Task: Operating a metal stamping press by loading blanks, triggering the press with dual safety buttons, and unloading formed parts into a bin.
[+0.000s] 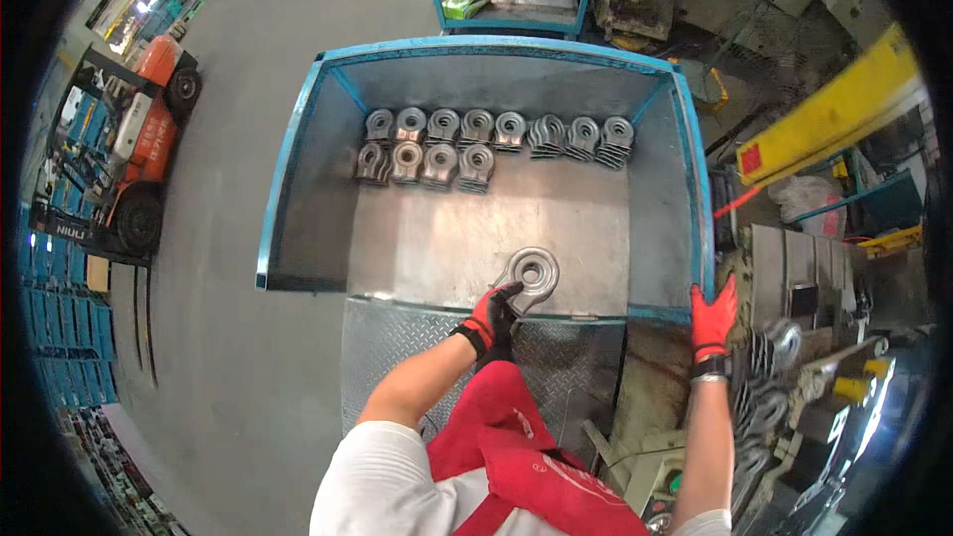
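Note:
My left hand [493, 318], in a red and black glove, is closed on the narrow end of a grey metal eye plate [545, 288], a round ring with a central hole. The plate is over the front edge of the blue-framed metal bin [491, 241]. My right hand [713, 320], in a red glove, is by the bin's front right corner post with its fingers apart and nothing in them. Its thumb side appears to touch the post. Toward the back of the bin, several stacks of similar eye plates [444, 126] stand in two rows, the front row shorter.
An orange forklift [144, 154] stands on the grey floor at left. Behind the bin is a blue cart [511, 25]. At right are a yellow beam [834, 104] and a heap of metal eye parts [762, 407]. Below the bin's front lies a tread plate [397, 347].

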{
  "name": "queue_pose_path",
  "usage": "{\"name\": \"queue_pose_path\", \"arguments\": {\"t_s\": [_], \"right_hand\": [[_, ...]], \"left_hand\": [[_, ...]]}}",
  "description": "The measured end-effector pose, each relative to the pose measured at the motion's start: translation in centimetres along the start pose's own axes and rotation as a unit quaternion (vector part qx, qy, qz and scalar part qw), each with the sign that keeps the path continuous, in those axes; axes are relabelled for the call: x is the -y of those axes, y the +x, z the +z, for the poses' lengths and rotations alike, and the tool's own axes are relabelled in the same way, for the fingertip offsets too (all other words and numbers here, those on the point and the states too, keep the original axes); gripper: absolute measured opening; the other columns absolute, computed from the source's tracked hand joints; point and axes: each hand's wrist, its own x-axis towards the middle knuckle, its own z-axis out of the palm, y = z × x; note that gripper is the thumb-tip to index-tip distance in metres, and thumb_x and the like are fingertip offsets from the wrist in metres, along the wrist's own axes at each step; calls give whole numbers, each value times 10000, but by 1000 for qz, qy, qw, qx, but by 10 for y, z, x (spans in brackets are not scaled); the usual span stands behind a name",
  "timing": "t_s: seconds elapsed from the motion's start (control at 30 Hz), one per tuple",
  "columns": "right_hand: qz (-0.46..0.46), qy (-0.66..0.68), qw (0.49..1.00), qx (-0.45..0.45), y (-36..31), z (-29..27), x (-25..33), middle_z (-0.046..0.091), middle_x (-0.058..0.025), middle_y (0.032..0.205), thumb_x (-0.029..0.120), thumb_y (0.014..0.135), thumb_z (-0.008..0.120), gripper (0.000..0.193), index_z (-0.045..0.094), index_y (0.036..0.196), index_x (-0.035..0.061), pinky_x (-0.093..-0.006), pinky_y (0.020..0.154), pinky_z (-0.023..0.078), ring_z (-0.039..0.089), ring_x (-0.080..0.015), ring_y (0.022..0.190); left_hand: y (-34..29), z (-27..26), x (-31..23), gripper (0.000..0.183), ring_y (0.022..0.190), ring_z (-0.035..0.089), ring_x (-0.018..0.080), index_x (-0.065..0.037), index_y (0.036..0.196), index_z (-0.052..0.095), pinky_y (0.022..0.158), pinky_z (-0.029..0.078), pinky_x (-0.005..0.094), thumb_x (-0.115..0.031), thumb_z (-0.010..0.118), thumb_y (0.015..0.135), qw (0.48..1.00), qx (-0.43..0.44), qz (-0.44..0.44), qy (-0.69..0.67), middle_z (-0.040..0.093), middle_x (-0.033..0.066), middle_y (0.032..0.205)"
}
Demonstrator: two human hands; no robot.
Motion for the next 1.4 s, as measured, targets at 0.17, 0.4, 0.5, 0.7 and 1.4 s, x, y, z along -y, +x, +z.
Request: {"name": "queue_pose_path", "arguments": {"t_s": [0.17,0.4,0.5,0.7,1.4], "right_hand": [[102,-14,987,127,55,49,0,406,-264,1242,291,649,714,905,218,1346,-7,-402,961,332,415,-362,1145],[31,-99,993,52,57,69,8,367,-240,1294,193,654,700,831,259,1329,-10,-375,996,294,362,-351,1204],[63,-88,993,50,57,64,15,360,-220,1311,166,668,688,804,264,1328,-7,-364,1011,272,343,-341,1223],[79,-106,990,43,60,69,12,368,-194,1315,147,664,695,801,271,1327,-5,-354,1018,260,349,-314,1226],[159,-124,965,170,57,39,33,400,-250,1205,375,562,727,1015,194,1320,-37,-415,948,342,404,-376,1116]], "left_hand": [[144,-54,-12,261,962,571,191,-7,1087,559,846,453,290,-56,517,834,922,-39,226,312,608,102,1015],[293,-69,-72,281,907,594,195,-26,1083,569,859,440,295,-123,569,820,973,-82,147,-155,609,78,1039],[343,-76,-86,259,885,600,189,-47,1063,584,817,451,293,-135,579,819,968,-80,157,-178,621,67,1006],[397,-95,-99,194,786,596,174,-81,957,601,692,443,298,-222,603,823,949,-87,182,-241,632,47,936],[83,-89,-36,480,1085,489,362,-187,1325,307,932,407,473,-352,415,887,974,-159,-163,6,325,150,1338]]}}
